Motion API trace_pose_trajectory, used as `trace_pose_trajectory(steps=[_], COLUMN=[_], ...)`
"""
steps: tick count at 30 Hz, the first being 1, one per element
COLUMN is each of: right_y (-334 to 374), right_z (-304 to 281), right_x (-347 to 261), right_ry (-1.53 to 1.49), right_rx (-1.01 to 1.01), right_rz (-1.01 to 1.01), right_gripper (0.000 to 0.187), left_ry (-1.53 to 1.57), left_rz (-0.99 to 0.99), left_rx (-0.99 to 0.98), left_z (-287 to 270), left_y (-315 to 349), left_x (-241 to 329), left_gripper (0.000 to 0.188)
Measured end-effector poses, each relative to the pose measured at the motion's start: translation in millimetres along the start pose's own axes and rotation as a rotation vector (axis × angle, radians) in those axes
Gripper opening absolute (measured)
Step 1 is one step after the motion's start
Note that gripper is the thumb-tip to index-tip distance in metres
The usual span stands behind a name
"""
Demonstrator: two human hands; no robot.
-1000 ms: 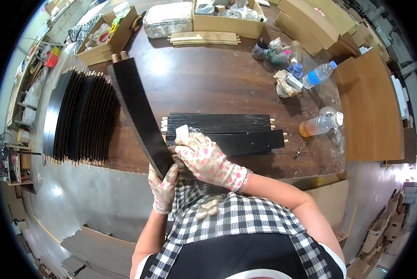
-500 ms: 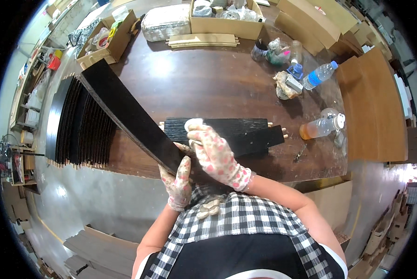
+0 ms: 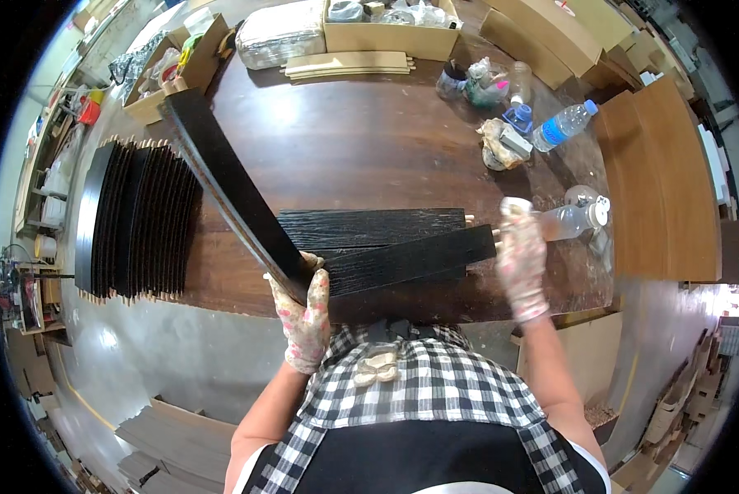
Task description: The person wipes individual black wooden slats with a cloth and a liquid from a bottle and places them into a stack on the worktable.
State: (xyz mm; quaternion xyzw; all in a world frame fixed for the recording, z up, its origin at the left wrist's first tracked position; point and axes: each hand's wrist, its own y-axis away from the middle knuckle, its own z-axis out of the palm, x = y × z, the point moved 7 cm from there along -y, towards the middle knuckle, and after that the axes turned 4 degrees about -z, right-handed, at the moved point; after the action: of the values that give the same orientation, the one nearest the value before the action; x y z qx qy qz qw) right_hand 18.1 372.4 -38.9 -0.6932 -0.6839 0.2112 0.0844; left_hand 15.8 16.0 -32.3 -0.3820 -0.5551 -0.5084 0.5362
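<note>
My left hand (image 3: 302, 321), in a pink-spotted white glove, grips the lower end of a long black wooden slat (image 3: 236, 181). The slat slants up to the left, with a light dowel peg at its far end. My right hand (image 3: 523, 259), gloved alike, is smeared by motion beside the right ends of the slats on the table; something white shows at its fingertips, too blurred to name. Between my hands a black slat (image 3: 419, 257) lies at an angle across other grooved black slats (image 3: 369, 218).
A row of black pegged slats (image 3: 130, 218) stands at the table's left. Bottles (image 3: 565, 125) and a crumpled wad (image 3: 501, 144) sit at the right. Pale boards (image 3: 349, 64), a wrapped bundle (image 3: 280, 34) and cardboard boxes (image 3: 394, 34) line the back.
My right hand has swung right, from above the middle slats to near their right ends. The held slat has tilted more upright, and my left hand has shifted slightly left with it.
</note>
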Motion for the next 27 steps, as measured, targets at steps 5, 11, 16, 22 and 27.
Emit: trace_pose_trajectory(steps=[5,11,16,22,27], right_y=[-18.9,6.3,15.8,14.6,-0.7], right_z=[-48.1,-14.1,13.9,5.9,-13.5], right_x=[-30.0,30.7,33.0,8.9,-8.7], right_ry=[-0.386,-0.693,-1.205,-1.274,-0.995], right_rx=[0.307,0.170,-0.023,-0.257,-0.562], right_rz=[-0.092,0.429,0.634,0.544,0.520], right_gripper=[0.024,0.023,0.022,0.042,0.046], left_ry=[-0.227,-0.691,-1.398,-1.467,-1.459], left_rz=[0.179,0.423,0.675,0.671,0.645], left_rx=[-0.084,-0.263,-0.585,-0.508,-0.521], left_z=[7.0,15.0,35.9,44.8,40.7], left_y=[-3.0,-3.8,-3.5,-4.6,-5.9], left_x=[8.8,47.9,40.0,35.3,36.5], left_gripper=[0.031,0.064,0.102,0.094,0.082])
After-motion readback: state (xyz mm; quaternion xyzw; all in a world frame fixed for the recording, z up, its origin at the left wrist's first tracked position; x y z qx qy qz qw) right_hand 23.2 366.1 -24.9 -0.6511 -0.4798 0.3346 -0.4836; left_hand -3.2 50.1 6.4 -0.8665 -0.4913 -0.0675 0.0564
